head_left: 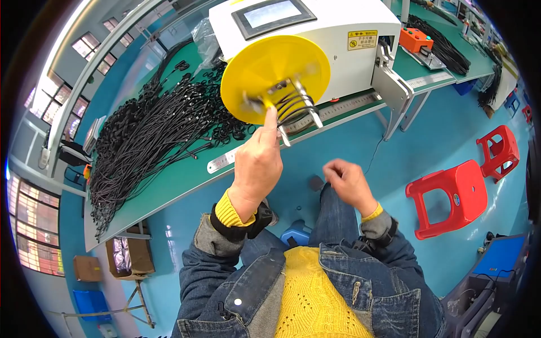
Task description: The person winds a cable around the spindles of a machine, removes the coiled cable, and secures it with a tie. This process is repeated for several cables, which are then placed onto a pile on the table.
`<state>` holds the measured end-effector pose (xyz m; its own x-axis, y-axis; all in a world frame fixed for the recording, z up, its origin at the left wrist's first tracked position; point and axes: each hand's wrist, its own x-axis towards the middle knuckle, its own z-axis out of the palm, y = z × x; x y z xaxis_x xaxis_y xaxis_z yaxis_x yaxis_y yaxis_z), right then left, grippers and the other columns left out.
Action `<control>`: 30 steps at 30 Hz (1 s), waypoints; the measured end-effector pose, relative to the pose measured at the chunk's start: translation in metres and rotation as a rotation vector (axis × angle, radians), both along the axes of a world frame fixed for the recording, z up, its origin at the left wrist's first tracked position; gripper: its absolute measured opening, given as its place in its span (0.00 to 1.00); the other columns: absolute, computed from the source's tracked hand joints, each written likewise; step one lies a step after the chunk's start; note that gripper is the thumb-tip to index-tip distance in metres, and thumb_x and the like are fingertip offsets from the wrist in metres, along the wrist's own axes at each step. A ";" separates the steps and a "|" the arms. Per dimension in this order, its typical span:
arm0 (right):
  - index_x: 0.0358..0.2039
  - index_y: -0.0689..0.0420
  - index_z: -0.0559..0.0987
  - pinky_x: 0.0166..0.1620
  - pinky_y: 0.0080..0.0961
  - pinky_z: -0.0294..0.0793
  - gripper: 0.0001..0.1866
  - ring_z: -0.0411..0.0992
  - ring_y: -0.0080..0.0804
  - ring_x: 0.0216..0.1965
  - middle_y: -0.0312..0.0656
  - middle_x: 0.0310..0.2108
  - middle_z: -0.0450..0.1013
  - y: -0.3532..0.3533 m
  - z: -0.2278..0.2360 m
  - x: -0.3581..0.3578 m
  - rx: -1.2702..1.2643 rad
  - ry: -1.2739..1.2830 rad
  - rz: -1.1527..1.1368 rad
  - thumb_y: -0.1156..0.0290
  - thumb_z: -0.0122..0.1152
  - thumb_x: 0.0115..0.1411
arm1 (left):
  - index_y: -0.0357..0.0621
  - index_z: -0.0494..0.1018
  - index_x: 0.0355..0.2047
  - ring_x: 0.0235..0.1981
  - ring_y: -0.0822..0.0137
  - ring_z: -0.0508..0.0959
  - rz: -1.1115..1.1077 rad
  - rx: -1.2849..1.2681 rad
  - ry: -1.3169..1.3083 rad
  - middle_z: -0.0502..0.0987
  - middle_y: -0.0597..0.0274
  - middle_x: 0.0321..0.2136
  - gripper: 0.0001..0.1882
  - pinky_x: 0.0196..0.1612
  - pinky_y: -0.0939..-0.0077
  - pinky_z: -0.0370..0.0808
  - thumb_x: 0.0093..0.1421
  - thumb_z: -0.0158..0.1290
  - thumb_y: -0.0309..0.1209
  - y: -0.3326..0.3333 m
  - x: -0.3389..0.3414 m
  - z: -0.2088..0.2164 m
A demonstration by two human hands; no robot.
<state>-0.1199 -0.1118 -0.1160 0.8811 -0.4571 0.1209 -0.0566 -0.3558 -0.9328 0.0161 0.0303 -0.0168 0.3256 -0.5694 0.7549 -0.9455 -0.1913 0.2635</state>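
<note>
My left hand (259,160) is raised at the front of a yellow disc (236,73) on a white machine (338,67). Its index finger stretches up beside a coil of black cable (296,108), seemingly touching it; the other fingers are folded and partly hidden. Metal prongs (307,100) on the disc carry the coil. Motion blur smears parts of the disc's middle. My right hand (349,181) hovers over my right thigh, fingers curled in, with nothing visible in it.
A big pile of black cables (152,127) covers the green table (180,174) at left. A steel ruler (222,161) lies along its front edge. Red stools (451,197) stand at right. An orange device (416,39) sits on the far right table. An open carton (129,256) is below left.
</note>
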 end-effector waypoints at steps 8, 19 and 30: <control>0.30 0.64 0.74 0.22 0.17 0.65 0.09 0.65 0.18 0.18 0.39 0.17 0.70 -0.001 0.084 0.039 -0.233 -0.462 -0.133 0.73 0.60 0.51 | 0.34 0.66 0.47 0.23 0.58 0.72 0.194 0.256 -0.252 0.68 0.55 0.25 0.22 0.25 0.69 0.69 0.50 0.50 0.23 -0.018 -0.022 0.028; 0.37 0.62 0.72 0.27 0.22 0.70 0.20 0.70 0.25 0.24 0.40 0.26 0.73 -0.020 0.075 0.057 -0.072 -0.368 -0.073 0.65 0.66 0.47 | 0.32 0.61 0.50 0.34 0.54 0.67 0.262 0.195 -0.256 0.66 0.50 0.33 0.25 0.38 0.62 0.64 0.52 0.50 0.30 -0.022 -0.024 0.029; 0.57 0.65 0.54 0.44 0.27 0.71 0.47 0.71 0.36 0.40 0.50 0.41 0.70 -0.041 0.073 0.074 -0.170 -0.522 0.093 0.61 0.70 0.41 | 0.21 0.51 0.52 0.47 0.41 0.63 0.018 0.228 0.113 0.58 0.31 0.47 0.27 0.52 0.61 0.61 0.58 0.43 0.30 -0.024 -0.004 0.020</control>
<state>-0.0455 -0.1526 -0.0429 0.7199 -0.3164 0.6178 0.4365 -0.4856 -0.7574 0.0120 0.0062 0.0034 0.4125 -0.7140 0.5658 -0.9083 -0.2745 0.3158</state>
